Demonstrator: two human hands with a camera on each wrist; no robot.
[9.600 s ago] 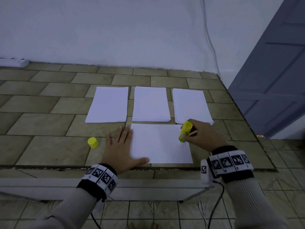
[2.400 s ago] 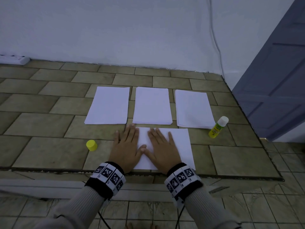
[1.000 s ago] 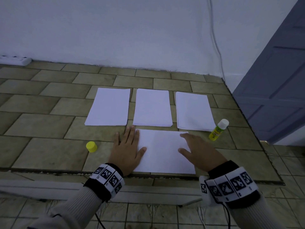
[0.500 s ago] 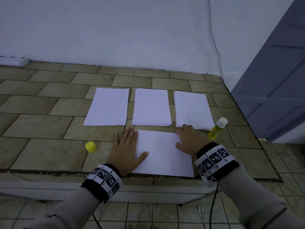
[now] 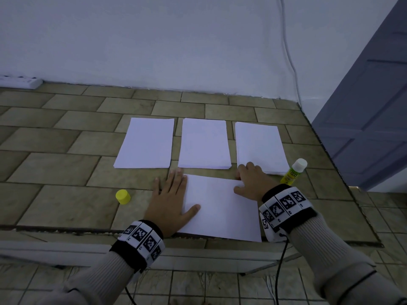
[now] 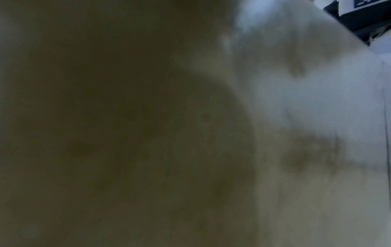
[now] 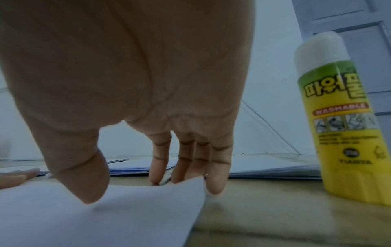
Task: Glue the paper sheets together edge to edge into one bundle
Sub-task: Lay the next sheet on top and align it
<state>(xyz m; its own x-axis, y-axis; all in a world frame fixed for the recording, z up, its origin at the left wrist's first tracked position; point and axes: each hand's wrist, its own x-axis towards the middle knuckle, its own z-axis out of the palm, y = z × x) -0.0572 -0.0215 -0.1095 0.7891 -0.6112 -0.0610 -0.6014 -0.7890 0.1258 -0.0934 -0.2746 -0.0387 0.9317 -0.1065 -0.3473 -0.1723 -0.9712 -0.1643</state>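
Three white paper stacks lie in a row at the back: left stack, middle stack, right stack. A landscape front sheet lies near the table's front edge. My left hand rests flat on its left edge, thumb on the paper. My right hand is at its far right corner. In the right wrist view this hand has the thumb on the sheet and straight fingers touching the table behind the slightly raised corner. The left wrist view is dark and blurred.
An uncapped yellow glue stick stands just right of my right hand. Its yellow cap sits left of my left hand. A power strip lies at the back left. A blue door stands past the table's right edge.
My right hand slid from the sheet's right half up to its far right corner, whose tip now stands slightly raised. The left hand has stayed flat in place.
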